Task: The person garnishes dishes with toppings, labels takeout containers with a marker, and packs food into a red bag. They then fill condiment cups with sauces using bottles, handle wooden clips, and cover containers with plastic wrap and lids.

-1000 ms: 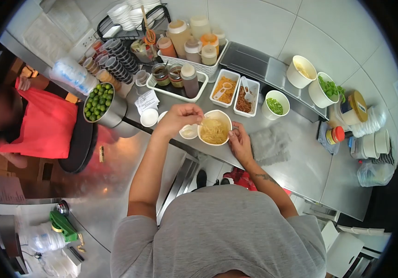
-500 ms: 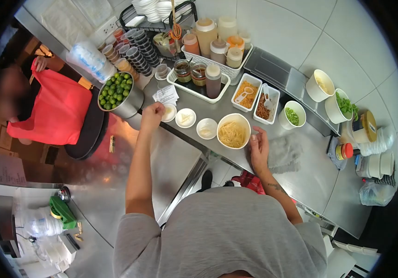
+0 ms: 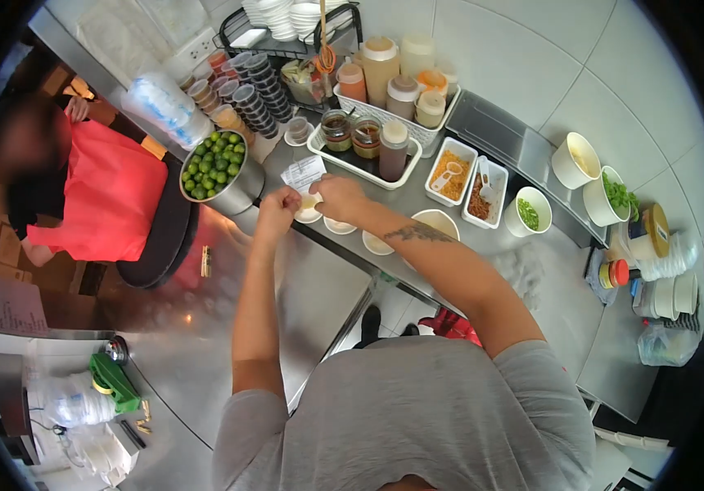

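Note:
My left hand (image 3: 279, 212) is closed in a pinch at the left rim of a small white bowl (image 3: 309, 214). Across from it, my right hand (image 3: 338, 196) reaches over the same bowl with fingers curled down. Whatever either hand has between its fingertips is too small to make out. Printed paper slips (image 3: 303, 172) lie just behind the bowl. Two more small white bowls, one (image 3: 339, 227) and another (image 3: 376, 244), stand to the right, partly under my right forearm. That forearm hides most of a larger white bowl (image 3: 437, 218), which held pale noodles in the earlier view.
A steel pot of green limes (image 3: 219, 164) stands left. Behind are a white tray of sauce jars (image 3: 364, 168), squeeze bottles (image 3: 380, 61), and tubs of toppings (image 3: 453, 172). Chopped greens fill a bowl (image 3: 527, 214) at right. Another person holds a red bag (image 3: 115, 188).
My right hand has left the noodle bowl's right side and crossed left to the small bowl by my left hand. My left hand stays there. The other person's red bag has shifted slightly.

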{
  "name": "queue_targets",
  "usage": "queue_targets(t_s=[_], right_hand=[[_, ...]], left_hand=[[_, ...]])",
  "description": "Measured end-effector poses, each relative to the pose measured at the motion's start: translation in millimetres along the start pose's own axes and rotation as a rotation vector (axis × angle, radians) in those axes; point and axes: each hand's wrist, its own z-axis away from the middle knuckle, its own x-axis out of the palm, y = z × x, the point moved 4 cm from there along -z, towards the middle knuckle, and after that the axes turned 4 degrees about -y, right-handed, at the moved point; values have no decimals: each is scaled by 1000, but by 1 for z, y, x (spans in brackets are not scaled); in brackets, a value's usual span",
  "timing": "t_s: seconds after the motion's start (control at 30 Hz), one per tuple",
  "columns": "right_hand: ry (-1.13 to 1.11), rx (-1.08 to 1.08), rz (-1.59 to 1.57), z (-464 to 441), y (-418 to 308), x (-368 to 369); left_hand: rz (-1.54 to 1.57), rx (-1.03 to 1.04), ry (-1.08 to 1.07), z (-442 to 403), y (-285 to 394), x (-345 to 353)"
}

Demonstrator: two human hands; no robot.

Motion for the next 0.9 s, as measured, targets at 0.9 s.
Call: queue_targets(t_s=[0.9], right_hand=[[-211, -23, 62, -24, 15, 11]], left_hand=[[656, -49, 81, 18, 40, -43]])
